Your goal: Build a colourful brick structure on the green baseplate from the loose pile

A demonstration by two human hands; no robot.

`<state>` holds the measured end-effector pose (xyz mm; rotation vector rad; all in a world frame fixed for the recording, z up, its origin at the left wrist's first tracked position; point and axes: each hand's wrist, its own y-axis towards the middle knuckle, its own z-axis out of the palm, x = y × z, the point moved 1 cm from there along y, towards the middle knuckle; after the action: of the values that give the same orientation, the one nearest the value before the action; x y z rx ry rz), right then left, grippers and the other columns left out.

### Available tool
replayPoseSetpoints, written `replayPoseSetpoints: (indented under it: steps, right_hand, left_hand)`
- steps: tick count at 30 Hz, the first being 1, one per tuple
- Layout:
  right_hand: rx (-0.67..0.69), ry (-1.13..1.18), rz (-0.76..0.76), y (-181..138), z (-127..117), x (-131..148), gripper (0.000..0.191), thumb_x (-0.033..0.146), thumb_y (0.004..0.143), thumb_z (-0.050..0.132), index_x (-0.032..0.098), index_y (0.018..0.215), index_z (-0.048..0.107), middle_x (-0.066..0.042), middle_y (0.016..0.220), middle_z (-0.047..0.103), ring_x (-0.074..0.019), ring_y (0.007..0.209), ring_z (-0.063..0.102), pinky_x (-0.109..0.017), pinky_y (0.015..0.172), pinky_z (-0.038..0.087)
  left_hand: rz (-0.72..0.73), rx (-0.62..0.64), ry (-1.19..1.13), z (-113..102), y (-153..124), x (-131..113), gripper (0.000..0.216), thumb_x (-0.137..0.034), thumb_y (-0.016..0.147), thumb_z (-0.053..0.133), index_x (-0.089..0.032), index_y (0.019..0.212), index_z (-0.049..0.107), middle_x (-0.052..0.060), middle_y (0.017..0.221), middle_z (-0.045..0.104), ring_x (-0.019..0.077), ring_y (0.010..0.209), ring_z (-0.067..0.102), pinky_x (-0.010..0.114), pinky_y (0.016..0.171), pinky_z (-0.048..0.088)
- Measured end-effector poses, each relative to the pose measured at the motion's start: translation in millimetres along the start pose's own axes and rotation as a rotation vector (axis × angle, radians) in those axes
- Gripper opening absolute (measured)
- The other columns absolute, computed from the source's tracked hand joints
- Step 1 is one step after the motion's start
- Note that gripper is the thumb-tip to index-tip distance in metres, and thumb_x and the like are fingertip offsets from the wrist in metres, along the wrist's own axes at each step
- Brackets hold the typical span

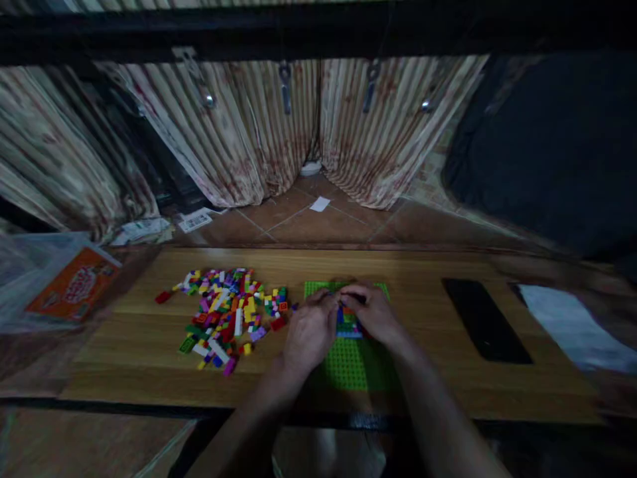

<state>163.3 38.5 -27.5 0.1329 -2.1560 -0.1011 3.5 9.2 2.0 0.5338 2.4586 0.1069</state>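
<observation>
A green studded baseplate (pixel 348 364) lies on the wooden table, with a low build of coloured toy bricks (pixel 349 325) on it showing blue, orange, green and light blue. My left hand (pixel 312 330) is over the plate's left side, its fingers closed at the far left edge of the build. From the right, my right hand (pixel 372 312) reaches in with thumb and fingers pinched at the same spot. The fingertips of both hands meet there. Whatever they grip is hidden by the fingers and too small to make out.
Left of the plate, a loose pile of mixed toy bricks (pixel 233 312) is spread over the table (pixel 418 372). A black flat slab (pixel 485 320) lies to the right, with white paper (pixel 577 325) beyond it. An orange-labelled plastic bag (pixel 74 282) is at far left, and curtains (pixel 269 133) hang behind.
</observation>
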Motion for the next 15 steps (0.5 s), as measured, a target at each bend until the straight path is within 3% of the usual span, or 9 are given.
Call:
replayPoseSetpoints:
  steps: [5, 10, 15]
  right_hand:
    - [0.041, 0.012, -0.007, -3.0, -5.9, 2.8, 0.023, 0.036, 0.084, 0.056, 0.024, 0.093, 0.074, -0.004, 0.097, 0.073, -0.021, 0.094, 0.064, -0.037, 0.088, 0.047]
    - [-0.041, 0.133, 0.134, -3.7, -8.9, 2.8, 0.033, 0.045, 0.087, 0.05, 0.023, 0.097, 0.073, -0.004, 0.1, 0.074, -0.0219, 0.093, 0.067, -0.037, 0.087, 0.049]
    - [0.0, 0.092, 0.139, -4.0, -6.0, 4.9, 0.035, 0.049, 0.084, 0.054, 0.021, 0.09, 0.075, -0.004, 0.089, 0.075, -0.0217, 0.081, 0.067, -0.036, 0.078, 0.051]
  left_hand:
    - [-0.03, -0.035, -0.075, -0.6, -2.0, 4.4, 0.038, -0.025, 0.095, 0.04, -0.022, 0.129, 0.054, 0.007, 0.125, 0.063, 0.0193, 0.113, 0.061, 0.035, 0.102, 0.048]
    - [-0.139, -0.04, -0.134, -3.1, 0.1, 6.9, 0.041, -0.026, 0.094, 0.04, -0.018, 0.133, 0.05, 0.009, 0.129, 0.062, 0.0203, 0.111, 0.063, 0.036, 0.101, 0.048]
    - [-0.096, -0.045, -0.068, 0.8, -1.2, 7.2, 0.041, -0.029, 0.094, 0.039, -0.02, 0.134, 0.048, 0.007, 0.129, 0.061, 0.0191, 0.115, 0.06, 0.034, 0.102, 0.048]
